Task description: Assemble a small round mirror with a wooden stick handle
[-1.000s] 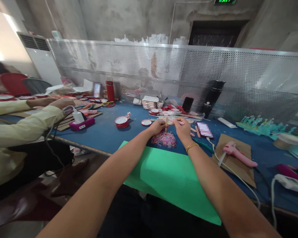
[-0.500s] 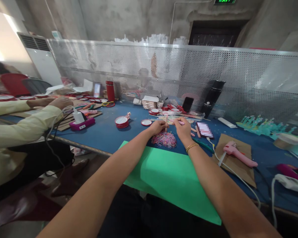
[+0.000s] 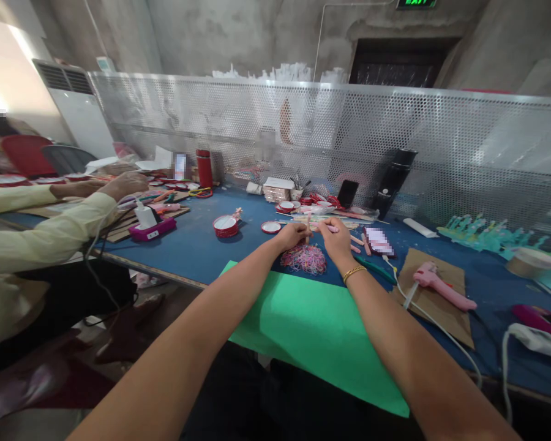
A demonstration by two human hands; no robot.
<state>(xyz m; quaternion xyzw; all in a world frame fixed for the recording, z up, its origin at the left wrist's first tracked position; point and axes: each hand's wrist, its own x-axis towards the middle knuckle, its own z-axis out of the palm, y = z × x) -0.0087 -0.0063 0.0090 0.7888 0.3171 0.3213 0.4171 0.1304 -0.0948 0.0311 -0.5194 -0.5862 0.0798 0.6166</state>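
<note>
My left hand (image 3: 292, 236) is closed around a small upright stick (image 3: 308, 228), light brown and pinkish, just above a tangled heap of thin multicoloured bands or threads (image 3: 304, 260). To its right, my right hand (image 3: 338, 240) grips a pink pen-like thing (image 3: 332, 229), with its near end pointing toward the stick. Whether the two things touch is too small to tell. Under my forearms a green sheet (image 3: 312, 324) hangs over the table's front edge.
Red-rimmed round tins (image 3: 224, 226) stand left on the blue table (image 3: 188, 236). A pink glue gun (image 3: 441, 286) lies on cardboard at right, with a phone (image 3: 379, 241) and white cable near my right hand. At far left, a co-worker's hands (image 3: 123, 184) are busy beyond a purple power strip (image 3: 152, 229).
My right hand has shifted very slightly to the left with the pink pen-like thing. My left hand stays in place. The co-worker's nearer hand has moved a little to the right and up.
</note>
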